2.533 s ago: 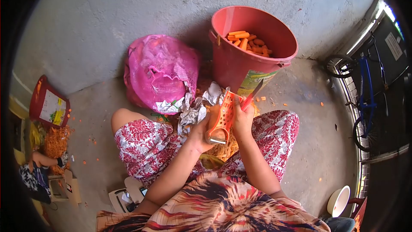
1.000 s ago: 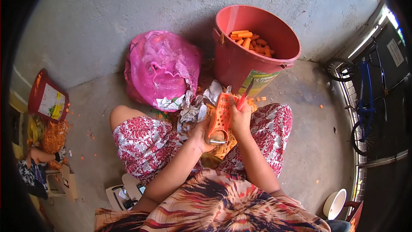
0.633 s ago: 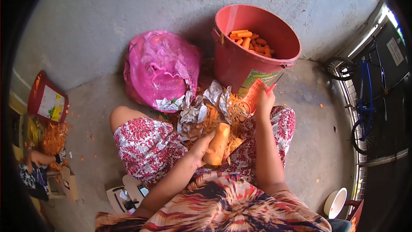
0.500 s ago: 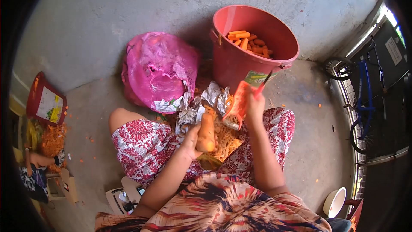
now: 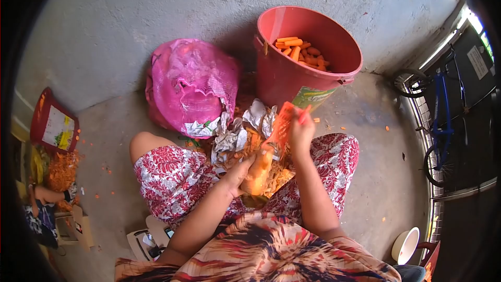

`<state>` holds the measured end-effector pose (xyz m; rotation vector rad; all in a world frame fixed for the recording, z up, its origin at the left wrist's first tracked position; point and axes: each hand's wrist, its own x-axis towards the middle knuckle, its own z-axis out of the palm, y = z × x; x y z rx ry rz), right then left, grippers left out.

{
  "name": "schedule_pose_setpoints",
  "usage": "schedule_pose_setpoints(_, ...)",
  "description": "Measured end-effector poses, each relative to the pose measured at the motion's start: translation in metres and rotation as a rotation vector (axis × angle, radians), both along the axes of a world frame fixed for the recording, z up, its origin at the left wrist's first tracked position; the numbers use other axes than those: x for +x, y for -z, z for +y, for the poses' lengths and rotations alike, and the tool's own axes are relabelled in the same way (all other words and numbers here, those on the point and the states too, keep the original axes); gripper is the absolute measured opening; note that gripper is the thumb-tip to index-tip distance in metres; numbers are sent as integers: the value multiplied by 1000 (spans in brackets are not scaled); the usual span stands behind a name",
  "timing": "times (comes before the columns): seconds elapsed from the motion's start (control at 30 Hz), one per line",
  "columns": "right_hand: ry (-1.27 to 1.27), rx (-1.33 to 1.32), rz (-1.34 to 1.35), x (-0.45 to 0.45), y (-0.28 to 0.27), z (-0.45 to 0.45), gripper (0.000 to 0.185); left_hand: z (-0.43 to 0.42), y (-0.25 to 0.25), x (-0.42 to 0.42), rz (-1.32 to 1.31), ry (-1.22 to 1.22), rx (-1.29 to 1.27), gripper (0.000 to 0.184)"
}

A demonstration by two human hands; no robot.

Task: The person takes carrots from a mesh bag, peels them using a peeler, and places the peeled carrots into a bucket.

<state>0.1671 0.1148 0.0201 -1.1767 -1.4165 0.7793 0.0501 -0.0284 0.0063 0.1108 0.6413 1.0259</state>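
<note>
My left hand (image 5: 238, 178) is wrapped round a thick carrot (image 5: 258, 178), held tilted above my lap. In my right hand (image 5: 301, 136) is an orange plastic peeler (image 5: 282, 125) with a perforated, grater-like body, its lower end at the carrot's upper tip. A red handle (image 5: 304, 115) also shows in the right fingers; its blade cannot be made out now. Beneath both hands lies a pile of carrot peelings (image 5: 279, 180) between my legs, with crumpled paper (image 5: 229, 141) beside it.
A tall red bucket (image 5: 279, 81) holding carrots stands ahead, near the wall. A pink mesh sack (image 5: 193, 83) is to its left. At far left are another red bucket (image 5: 39, 120), orange shreds (image 5: 63, 172) and another person's arm (image 5: 49, 195). A white bowl (image 5: 405, 245) and a bicycle (image 5: 442, 120) are right.
My right hand has moved left and slightly down, bringing the peeler to the carrot's tip. The carrot has tilted rightward in my left hand. The dark blade seen earlier no longer shows.
</note>
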Motion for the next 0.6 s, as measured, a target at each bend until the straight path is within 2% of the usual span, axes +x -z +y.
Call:
schedule_pose_setpoints(0.03, 83, -116, -82, 4, -14, 6, 16, -2, 0, 2, -20, -22, 23, 43)
schedule_pose_setpoints(0.07, 196, 202, -70, 8, -4, 17, 16, -1, 1, 0, 42, -4, -30, 45)
schedule_pose_setpoints(0.1, 277, 115, -25, 14, -5, 27, 18, 0, 0, 0, 22, -42, -46, 45)
schedule_pose_setpoints(0.17, 234, -30, 116, 19, -24, 28, 16, -1, -5, 0, -22, -122, -82, 45)
schedule_pose_setpoints(0.27, -19, -154, 247, 6, -37, -5, 20, -1, 13, -6, -79, -36, -62, 45)
schedule_pose_setpoints(0.33, -153, -290, 253, -5, -46, -31, 20, 3, 20, -5, -19, -71, -68, 44)
schedule_pose_setpoints(0.37, -113, -192, 160, -12, -27, -35, 23, 4, 22, -5, 11, -89, -72, 44)
schedule_pose_setpoints(0.43, -164, -115, -89, -16, -43, -54, 24, 6, 1, -3, -13, -84, -56, 44)
schedule_pose_setpoints(0.53, -146, -145, -128, -15, -44, -58, 23, 5, -10, -2, 14, -54, -22, 46)
schedule_pose_setpoints(0.6, -137, -71, -157, -14, -39, -54, 23, 4, -9, -2, 26, -21, 9, 46)
